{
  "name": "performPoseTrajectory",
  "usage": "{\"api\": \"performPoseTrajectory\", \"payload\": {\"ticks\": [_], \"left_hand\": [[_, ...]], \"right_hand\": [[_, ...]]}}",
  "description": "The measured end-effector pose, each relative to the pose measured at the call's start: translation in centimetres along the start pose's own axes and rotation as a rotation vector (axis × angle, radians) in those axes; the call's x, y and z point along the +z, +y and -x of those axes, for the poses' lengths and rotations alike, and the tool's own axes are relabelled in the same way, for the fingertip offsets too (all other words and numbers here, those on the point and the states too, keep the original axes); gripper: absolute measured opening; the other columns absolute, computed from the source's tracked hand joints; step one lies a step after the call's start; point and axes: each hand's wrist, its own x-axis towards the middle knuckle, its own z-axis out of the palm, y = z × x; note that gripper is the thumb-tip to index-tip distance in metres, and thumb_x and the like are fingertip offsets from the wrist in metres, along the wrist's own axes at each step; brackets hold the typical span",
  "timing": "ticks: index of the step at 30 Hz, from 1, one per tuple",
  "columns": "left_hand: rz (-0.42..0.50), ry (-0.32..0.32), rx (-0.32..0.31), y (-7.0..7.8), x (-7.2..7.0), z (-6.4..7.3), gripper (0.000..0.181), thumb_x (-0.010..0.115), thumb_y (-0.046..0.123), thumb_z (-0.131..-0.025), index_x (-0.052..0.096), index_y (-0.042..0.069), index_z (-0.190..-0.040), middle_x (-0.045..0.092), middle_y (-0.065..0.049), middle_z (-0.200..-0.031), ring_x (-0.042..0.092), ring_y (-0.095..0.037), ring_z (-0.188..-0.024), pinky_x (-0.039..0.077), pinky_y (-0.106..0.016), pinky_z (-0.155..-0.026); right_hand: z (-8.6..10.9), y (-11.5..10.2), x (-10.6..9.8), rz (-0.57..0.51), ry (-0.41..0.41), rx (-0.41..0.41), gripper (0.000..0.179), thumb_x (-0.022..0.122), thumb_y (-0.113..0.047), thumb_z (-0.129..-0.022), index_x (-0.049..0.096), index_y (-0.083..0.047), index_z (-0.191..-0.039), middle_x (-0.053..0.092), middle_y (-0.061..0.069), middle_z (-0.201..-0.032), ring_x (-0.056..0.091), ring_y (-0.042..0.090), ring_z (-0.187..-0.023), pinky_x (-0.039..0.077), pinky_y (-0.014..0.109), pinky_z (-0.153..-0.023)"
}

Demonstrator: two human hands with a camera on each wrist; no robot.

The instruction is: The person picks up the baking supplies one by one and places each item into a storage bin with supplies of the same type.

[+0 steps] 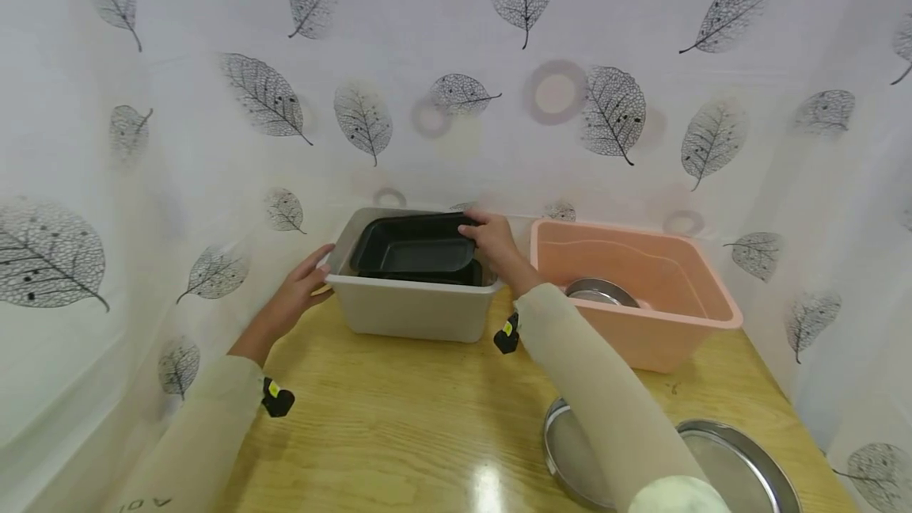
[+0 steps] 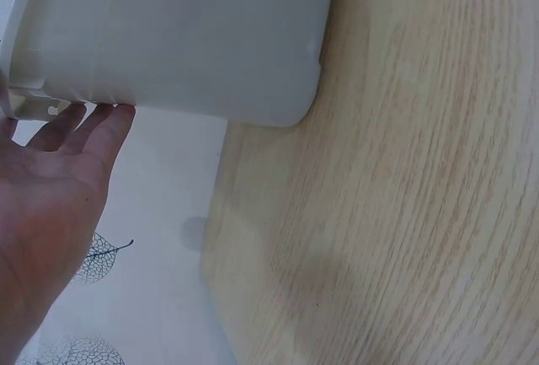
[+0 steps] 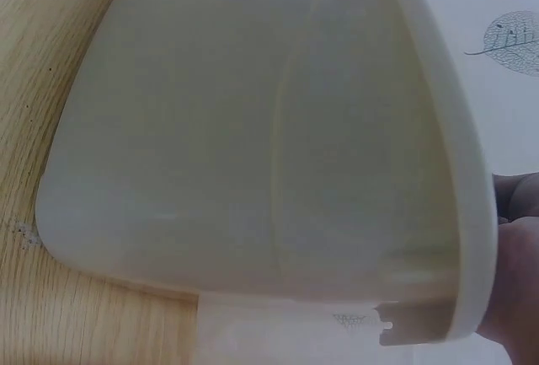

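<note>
A black loaf pan (image 1: 420, 245) sits tilted inside a white plastic bin (image 1: 413, 309), over a second black pan (image 1: 427, 279) that is mostly hidden beneath it. My right hand (image 1: 499, 248) reaches over the bin and pinches the upper pan's right end, thumb at its rim. At the bin's left end, my left hand (image 1: 302, 287) grips the rim by the handle. The left wrist view shows those fingers (image 2: 105, 133) against the outer wall, just under the rim. In the right wrist view the bin wall (image 3: 253, 146) hides most of the right hand (image 3: 518, 264).
A pink bin (image 1: 634, 331) with a round metal pan (image 1: 602, 291) inside stands right of the white bin. Two more round metal pans (image 1: 741, 465) lie at the front right, partly under my right sleeve. A leaf-print curtain (image 1: 442, 22) hangs behind the wooden table (image 1: 385, 410).
</note>
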Motion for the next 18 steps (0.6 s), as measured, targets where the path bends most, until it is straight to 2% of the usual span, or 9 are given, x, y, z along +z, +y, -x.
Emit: {"api": "performPoseTrajectory", "payload": {"ticks": [7, 18], "left_hand": [[-0.003, -0.004, -0.001, 0.0, 0.0, 0.2, 0.064, 0.038, 0.036, -0.111, 0.007, 0.019, -0.164, 0.006, -0.024, -0.167, 0.018, -0.043, -0.151, 0.024, -0.061, -0.119], [0.007, -0.010, 0.009, 0.2, 0.1, 0.2, 0.066, 0.039, 0.039, -0.110, 0.007, 0.018, -0.164, 0.009, -0.023, -0.167, 0.019, -0.044, -0.151, 0.023, -0.061, -0.119]], "right_hand": [[-0.3, 0.6, 0.7, -0.075, -0.037, 0.077, 0.048, 0.064, -0.007, -0.099, 0.055, -0.011, -0.146, 0.045, 0.014, -0.156, 0.057, 0.033, -0.128, 0.047, 0.051, -0.109], [-0.9, 1.2, 1.6, 0.023, -0.049, 0.023, 0.047, 0.065, -0.003, -0.097, 0.057, -0.005, -0.143, 0.048, 0.014, -0.153, 0.055, 0.031, -0.131, 0.049, 0.047, -0.107]]}}
